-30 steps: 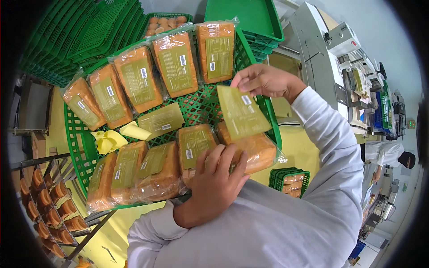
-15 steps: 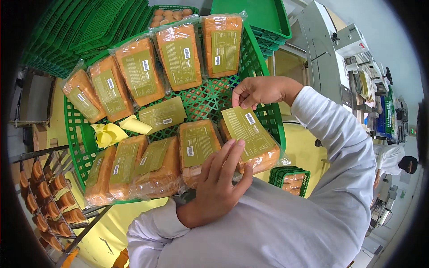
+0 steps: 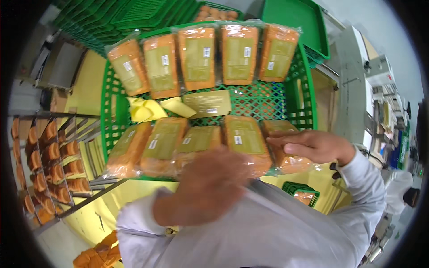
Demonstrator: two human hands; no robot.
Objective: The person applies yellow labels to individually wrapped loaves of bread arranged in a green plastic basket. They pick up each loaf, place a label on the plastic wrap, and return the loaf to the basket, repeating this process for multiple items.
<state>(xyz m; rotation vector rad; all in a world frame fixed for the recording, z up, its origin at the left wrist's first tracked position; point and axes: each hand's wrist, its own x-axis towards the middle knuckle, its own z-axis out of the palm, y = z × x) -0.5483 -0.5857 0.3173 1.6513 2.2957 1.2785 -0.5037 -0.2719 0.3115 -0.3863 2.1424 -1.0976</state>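
Note:
A green plastic basket (image 3: 106, 100) holds two rows of bagged bread loaves, each with an olive-green label. My right hand (image 3: 315, 145) lies with fingers stretched out and flat across the label of the rightmost near loaf (image 3: 290, 166), hiding much of it. Smeared by motion, my left hand (image 3: 205, 187) hovers in front of the near row, covering the lower part of the middle loaf (image 3: 199, 138); its fingers do not show clearly. Between the rows lie a loose olive label sheet (image 3: 210, 103) and crumpled yellow paper strips (image 3: 145, 109).
Stacked green crates (image 3: 129, 18) and a crate of round buns (image 3: 216, 13) stand behind the basket. A rack of unwrapped loaves (image 3: 49, 165) is at the left. A smaller green basket (image 3: 301, 194) sits below right, and another person (image 3: 397, 192) is at the far right.
My right hand has let go of the label's top corner and now lies flat over that loaf. My left hand has come off the same loaf, moving left. The whole view has shifted.

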